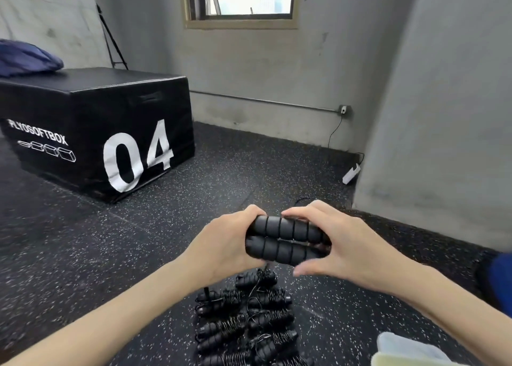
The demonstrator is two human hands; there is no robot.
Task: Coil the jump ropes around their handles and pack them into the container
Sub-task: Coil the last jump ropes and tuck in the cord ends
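Observation:
Two black ribbed foam jump rope handles lie side by side, held in the air in front of me. My left hand grips their left ends. My right hand holds their right ends, thumb below and fingers over the top. A thin black cord hangs down from under the handles. Below, on the floor, several jump ropes lie with their cords coiled around their handles. A pale translucent container shows at the bottom right corner, only partly in view.
A black soft plyo box marked 04 stands on the speckled rubber floor at left, with a blue bag on top. A grey wall and pillar rise at right. A white power strip lies near the wall.

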